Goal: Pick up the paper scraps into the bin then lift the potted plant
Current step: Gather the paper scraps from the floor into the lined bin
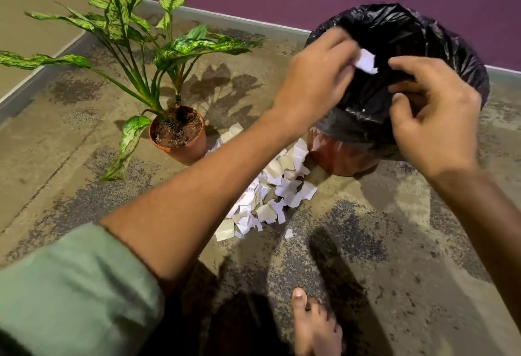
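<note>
A heap of white paper scraps (270, 189) lies on the floor between the potted plant (180, 137) and the bin (341, 158). The bin is brown, lined with a black plastic bag (394, 34). My left hand (315, 73) is over the bag's mouth with one white scrap (366, 62) at its fingertips. My right hand (434, 118) is at the near rim of the bag, fingers curled, with nothing visible inside them. The plant has long speckled green leaves in a terracotta pot, standing upright to the left.
A purple wall with a grey skirting board (225, 17) runs behind the plant and bin. A beige wall (33, 3) closes the left side. My bare foot (313, 324) rests on the mottled floor near the bottom edge.
</note>
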{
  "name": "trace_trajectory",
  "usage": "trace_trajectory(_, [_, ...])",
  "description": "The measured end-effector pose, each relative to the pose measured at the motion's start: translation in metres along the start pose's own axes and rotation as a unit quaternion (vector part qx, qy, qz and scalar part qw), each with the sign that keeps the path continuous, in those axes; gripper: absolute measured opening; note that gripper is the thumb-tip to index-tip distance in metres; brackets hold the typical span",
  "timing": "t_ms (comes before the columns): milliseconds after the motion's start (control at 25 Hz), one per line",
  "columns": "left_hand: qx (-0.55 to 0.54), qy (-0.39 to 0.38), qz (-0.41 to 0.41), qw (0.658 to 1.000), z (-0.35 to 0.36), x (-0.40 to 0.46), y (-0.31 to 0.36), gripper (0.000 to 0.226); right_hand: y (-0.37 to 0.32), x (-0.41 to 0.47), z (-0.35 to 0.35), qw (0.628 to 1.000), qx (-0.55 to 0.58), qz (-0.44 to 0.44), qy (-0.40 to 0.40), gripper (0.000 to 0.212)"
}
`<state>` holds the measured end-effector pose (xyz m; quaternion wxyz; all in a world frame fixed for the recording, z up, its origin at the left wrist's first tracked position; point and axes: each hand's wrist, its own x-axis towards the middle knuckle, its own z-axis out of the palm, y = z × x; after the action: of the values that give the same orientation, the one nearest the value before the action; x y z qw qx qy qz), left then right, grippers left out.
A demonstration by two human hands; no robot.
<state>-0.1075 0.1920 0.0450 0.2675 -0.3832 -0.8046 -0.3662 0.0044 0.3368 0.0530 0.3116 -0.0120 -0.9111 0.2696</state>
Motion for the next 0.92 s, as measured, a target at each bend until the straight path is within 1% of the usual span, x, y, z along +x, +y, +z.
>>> trace_trajectory(40, [0.016, -0.055, 0.002, 0.998, 0.005, 0.014, 0.003, 0.016, -0.005, -0.008, 0.000, 1.000, -0.011, -0.021, 0.009, 0.040])
trace_trajectory(120, [0.076, -0.187, -0.009, 0.979, 0.015, 0.029, 0.005, 0.031, -0.013, -0.029, 0.003, 0.998, -0.033, -0.057, 0.011, 0.036])
trace_trajectory(160, [0.090, -0.227, -0.017, 0.970, 0.018, 0.029, 0.002, 0.039, -0.015, -0.040, 0.006, 0.996, -0.043, -0.073, 0.008, 0.035])
trace_trajectory(200, [0.085, -0.238, -0.023, 0.967, 0.018, 0.025, 0.000, 0.045, -0.017, -0.051, 0.010, 0.995, -0.054, -0.086, -0.007, 0.036])
trace_trajectory(240, [0.068, -0.223, -0.022, 0.972, 0.015, 0.019, -0.003, 0.047, -0.018, -0.062, 0.015, 0.993, -0.063, -0.088, -0.035, 0.037])
trace_trajectory(320, [0.037, -0.163, 0.006, 0.986, 0.005, -0.004, -0.012, 0.044, -0.014, -0.083, 0.030, 0.988, -0.071, -0.065, -0.123, 0.039])
trace_trajectory(400, [0.049, -0.110, 0.019, 0.992, -0.005, -0.039, -0.026, 0.039, -0.005, -0.101, 0.051, 0.972, -0.090, -0.043, -0.215, 0.039])
trace_trajectory(480, [0.071, -0.095, -0.037, 0.992, -0.014, -0.090, -0.040, 0.036, 0.007, -0.119, 0.075, 0.936, -0.148, -0.046, -0.317, 0.042])
trace_trajectory(560, [0.087, -0.124, -0.126, 0.980, -0.020, -0.148, -0.054, 0.034, 0.022, -0.139, 0.101, 0.879, -0.197, -0.026, -0.434, 0.056])
trace_trajectory(600, [0.093, -0.160, -0.171, 0.968, -0.022, -0.174, -0.060, 0.035, 0.029, -0.148, 0.113, 0.852, -0.203, -0.011, -0.482, 0.066])
trace_trajectory(640, [0.099, -0.218, -0.209, 0.948, -0.025, -0.198, -0.067, 0.038, 0.034, -0.155, 0.123, 0.831, -0.199, -0.001, -0.520, 0.078])
trace_trajectory(720, [0.115, -0.368, -0.250, 0.888, -0.032, -0.232, -0.077, 0.048, 0.043, -0.164, 0.141, 0.809, -0.190, -0.006, -0.556, 0.098])
trace_trajectory(760, [0.123, -0.430, -0.254, 0.858, -0.034, -0.243, -0.080, 0.053, 0.045, -0.166, 0.148, 0.806, -0.190, -0.015, -0.561, 0.103])
trace_trajectory(800, [0.131, -0.474, -0.256, 0.832, -0.036, -0.251, -0.083, 0.058, 0.048, -0.167, 0.155, 0.805, -0.190, -0.026, -0.561, 0.106])
trace_trajectory(840, [0.140, -0.502, -0.261, 0.812, -0.038, -0.257, -0.084, 0.063, 0.049, -0.166, 0.161, 0.809, -0.189, -0.041, -0.555, 0.108])
trace_trajectory(920, [0.159, -0.526, -0.285, 0.786, -0.040, -0.267, -0.086, 0.072, 0.046, -0.161, 0.175, 0.814, -0.189, -0.074, -0.544, 0.108])
